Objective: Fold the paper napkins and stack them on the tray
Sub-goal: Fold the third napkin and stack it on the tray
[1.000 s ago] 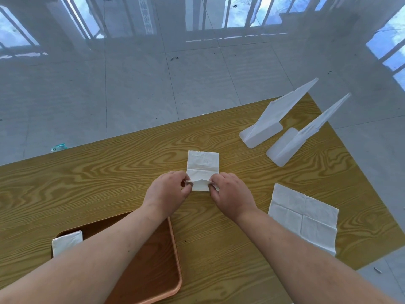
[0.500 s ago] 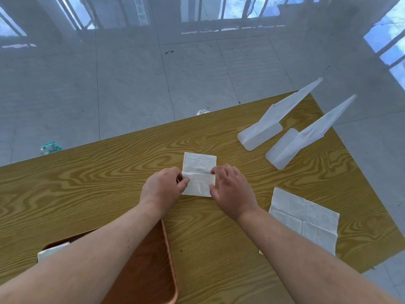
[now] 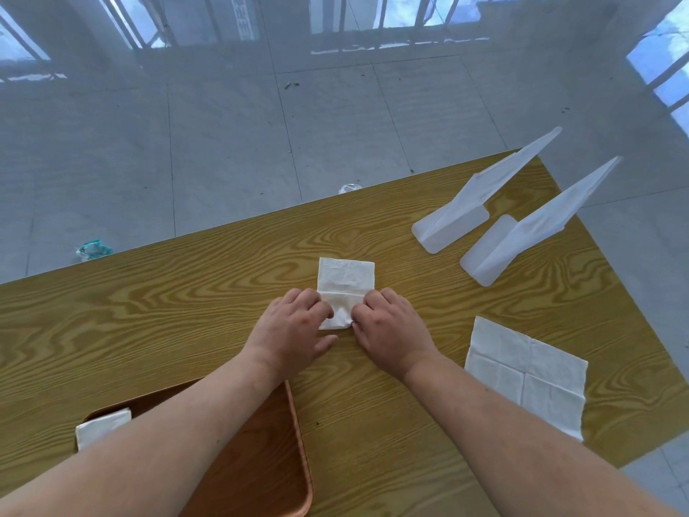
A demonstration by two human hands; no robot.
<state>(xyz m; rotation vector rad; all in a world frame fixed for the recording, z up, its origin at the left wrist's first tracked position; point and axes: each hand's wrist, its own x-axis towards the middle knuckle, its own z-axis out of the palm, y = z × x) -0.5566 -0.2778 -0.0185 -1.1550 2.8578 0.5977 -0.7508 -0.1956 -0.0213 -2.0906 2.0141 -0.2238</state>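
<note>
1. Wooden table [image 3: 186, 311]: everything sits on it. Hard flat top, so good for pressing a crease; work flat, not in the air.
2. Brown tray [image 3: 268, 457]: near-left, partly under the left forearm. It's the drop-off, so carry the finished piece back & left.
3. Flat napkin [image 3: 522, 375]: unfolded, near-right, well apart from the hands. Prob next in line.
4. Two white plastic stands [image 3: 451, 225] at the far right, side by side. Not needed, so keep clear.
5. Left hand [image 3: 290, 330]: bent fingers on the work piece's left edge, thumb off on the wood. Can't tell if it pinches or just presses.
6. Right hand [image 3: 391, 330]: thumb & fingers seem to nip the near right corner.
7. Half-folded napkin [image 3: 346, 281]: table centre, between both hands, crease line across it, near part under the fingertips. To do this well: line up edges w/ corners matched, hold one side still, then run fingers outward along the fold. Thin paper, so light pressure or it'll tear or skew.
8. Folded napkin [image 3: 102, 425]: already on the tray's left part. Stack the next one square on top.
</note>
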